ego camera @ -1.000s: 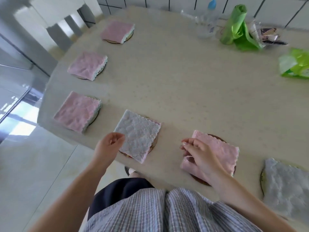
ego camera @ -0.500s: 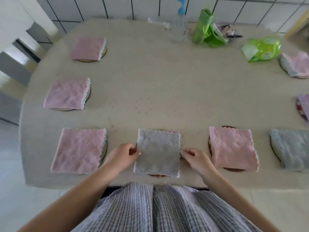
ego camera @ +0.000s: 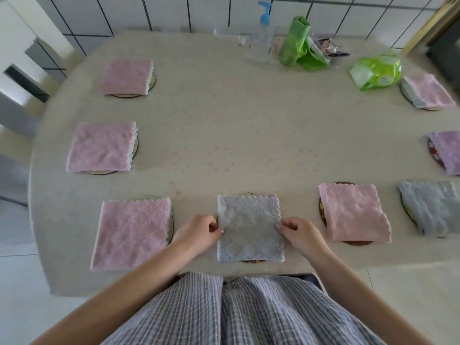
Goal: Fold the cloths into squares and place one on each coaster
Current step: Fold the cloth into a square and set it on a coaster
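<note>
A folded grey cloth [ego camera: 250, 226] lies on a coaster [ego camera: 252, 261] at the table's near edge, straight in front of me. My left hand [ego camera: 199, 231] pinches its left edge and my right hand [ego camera: 300, 232] pinches its right edge. Folded pink cloths sit on coasters to the left [ego camera: 132, 232], further left [ego camera: 102, 146], at the far left [ego camera: 125, 75] and to the right [ego camera: 353, 212]. Another grey cloth [ego camera: 430, 207] covers a coaster at the right edge.
The beige oval table [ego camera: 236, 125] carries a green bag roll [ego camera: 295, 41], a clear spray bottle [ego camera: 262, 43] and a green packet [ego camera: 377, 70] at the back. More pink cloths on coasters lie at far right [ego camera: 428, 89] and right [ego camera: 448, 150]. A tiled wall is behind.
My right hand left the pink cloth at the right and moved to the grey cloth; my left hand closed in too. The view swung to face the table squarely.
</note>
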The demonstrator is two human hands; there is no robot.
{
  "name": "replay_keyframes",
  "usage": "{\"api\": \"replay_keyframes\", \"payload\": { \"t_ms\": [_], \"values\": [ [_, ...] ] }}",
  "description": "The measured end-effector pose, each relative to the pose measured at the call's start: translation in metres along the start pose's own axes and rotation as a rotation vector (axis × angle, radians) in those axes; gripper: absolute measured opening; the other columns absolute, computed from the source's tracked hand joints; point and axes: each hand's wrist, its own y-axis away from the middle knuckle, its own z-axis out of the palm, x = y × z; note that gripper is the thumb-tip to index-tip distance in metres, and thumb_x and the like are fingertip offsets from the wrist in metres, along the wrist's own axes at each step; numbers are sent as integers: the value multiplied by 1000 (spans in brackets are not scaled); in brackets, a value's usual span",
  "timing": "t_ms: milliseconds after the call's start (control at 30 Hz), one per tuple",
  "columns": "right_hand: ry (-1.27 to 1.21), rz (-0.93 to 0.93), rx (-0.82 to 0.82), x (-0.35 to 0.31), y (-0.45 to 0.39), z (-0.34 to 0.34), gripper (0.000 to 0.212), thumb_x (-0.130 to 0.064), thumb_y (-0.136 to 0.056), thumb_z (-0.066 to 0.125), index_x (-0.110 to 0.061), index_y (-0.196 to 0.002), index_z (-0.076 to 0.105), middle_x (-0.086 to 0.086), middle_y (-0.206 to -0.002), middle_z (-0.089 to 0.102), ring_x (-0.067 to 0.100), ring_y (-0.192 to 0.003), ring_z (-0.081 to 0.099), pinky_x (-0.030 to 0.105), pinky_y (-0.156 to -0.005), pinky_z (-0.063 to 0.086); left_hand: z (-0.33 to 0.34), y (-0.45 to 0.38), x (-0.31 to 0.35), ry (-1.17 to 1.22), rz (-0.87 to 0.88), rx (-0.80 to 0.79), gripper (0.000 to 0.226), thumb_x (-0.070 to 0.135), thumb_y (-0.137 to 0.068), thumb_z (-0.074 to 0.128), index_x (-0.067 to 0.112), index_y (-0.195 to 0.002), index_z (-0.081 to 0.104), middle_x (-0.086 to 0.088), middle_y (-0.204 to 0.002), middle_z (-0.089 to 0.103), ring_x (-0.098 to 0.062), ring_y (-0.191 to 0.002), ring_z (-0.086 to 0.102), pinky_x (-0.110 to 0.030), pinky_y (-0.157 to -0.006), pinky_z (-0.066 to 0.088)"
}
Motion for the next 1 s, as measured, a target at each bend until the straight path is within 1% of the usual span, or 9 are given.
{"api": "replay_keyframes", "payload": {
  "t_ms": [133,233,400,467,567,700,800,933,1000],
  "values": [
    [-195,-50,175,-9,17,3,8,-27,-88,59,-25,-93,64,-4,-81,66,15,-73,60,32,-65,47,-10,10,-6,205,45,24,11,34,-87,60,24,-89,61,9,-88,64,-10,-84,60,-28,-77,49],
    [-312,-185,216,-30,33,10,9,-23,-90,56,-28,-97,61,0,-75,62,15,-61,52,30,-59,41,-23,21,-27,381,55,126,3,29,-89,60,31,-88,60,11,-89,64,-5,-83,60,-27,-80,50],
    [-296,-319,-159,-82,32,41,12,-24,-92,53,-33,-98,59,-16,-56,51,0,-46,40,18,-49,33,-57,46,-76,443,-81,457,13,22,-89,59,35,-87,59,18,-91,64,1,-87,59,-19,-78,46],
    [-253,-354,-288,-102,29,57,11,-26,-91,55,-30,-99,60,-19,-60,53,-1,-54,49,20,-57,40,-67,57,-97,455,-173,575,14,20,-89,58,33,-89,60,13,-96,64,-3,-90,60,-21,-76,46],
    [-146,-354,-465,-125,26,84,12,-27,-90,58,-29,-101,59,-14,-79,58,11,-80,61,27,-76,48,-73,72,-129,452,-356,667,11,21,-89,58,24,-98,61,5,-103,63,-7,-91,59,-19,-73,42],
    [-70,-333,-522,-139,33,117,22,-29,-89,59,-32,-110,55,-17,-97,60,3,-94,57,21,-83,44,-76,79,-154,501,-465,587,16,21,-86,60,21,-102,62,8,-97,64,-10,-88,60,-18,-66,41],
    [-68,-312,-500,-147,36,135,17,-28,-89,59,-34,-105,56,-21,-95,61,-2,-89,57,13,-74,42,-83,71,-166,469,-406,503,11,21,-88,59,25,-98,60,11,-92,62,-5,-80,57,-15,-62,38],
    [-53,-236,-265,-157,36,157,11,-33,-88,58,-24,-88,64,-12,-66,59,8,-64,53,26,-59,36,-102,52,-185,368,-257,321,6,19,-88,58,20,-86,64,6,-82,65,-13,-78,60,-31,-72,48],
    [-99,-194,-142,-158,42,168,10,-30,-88,58,-22,-84,63,-10,-67,61,11,-63,55,28,-58,39,-112,40,-194,401,-239,235,16,23,-84,60,9,-78,64,-2,-70,64,-20,-67,60,-37,-70,50]
  ]
}}
